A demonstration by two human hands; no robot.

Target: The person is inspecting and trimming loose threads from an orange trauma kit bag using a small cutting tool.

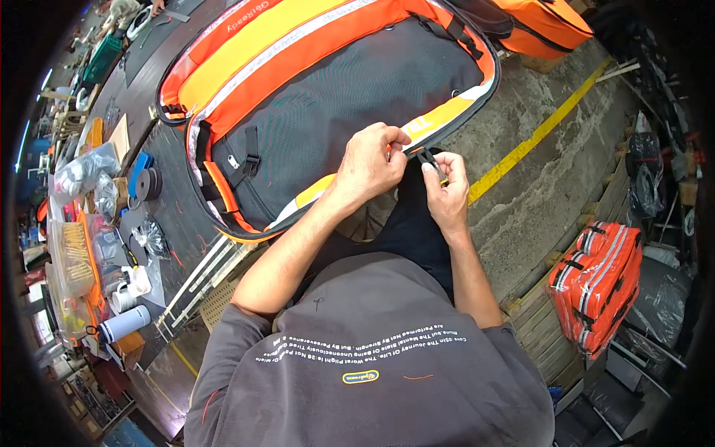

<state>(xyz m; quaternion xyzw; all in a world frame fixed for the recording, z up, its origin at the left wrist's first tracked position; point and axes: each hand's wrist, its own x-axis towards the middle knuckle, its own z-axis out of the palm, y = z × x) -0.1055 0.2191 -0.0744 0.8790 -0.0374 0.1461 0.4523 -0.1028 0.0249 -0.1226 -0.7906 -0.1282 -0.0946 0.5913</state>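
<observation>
In the head view, an open orange, yellow and black soft bag (357, 86) lies partly on the dark table (170, 160), straight ahead of the person, its long axis running from lower left to upper right. Its near border band (441, 121) passes directly in front of both hands. The left hand (370, 165) is the nearer, lying over this border with thumb and index finger bent toward each other; whether they pinch fabric or a thread I cannot tell. The right hand (447, 192) sits just outside the border, thumb and fingers closed around a small black hand tool (427, 157), too small to identify surely. That tool slants up and left, its tip close by the border and just right of the left fingertips; contact is unclear. A black strap buckle (251, 164) rests inside the bag, well left of both hands.
</observation>
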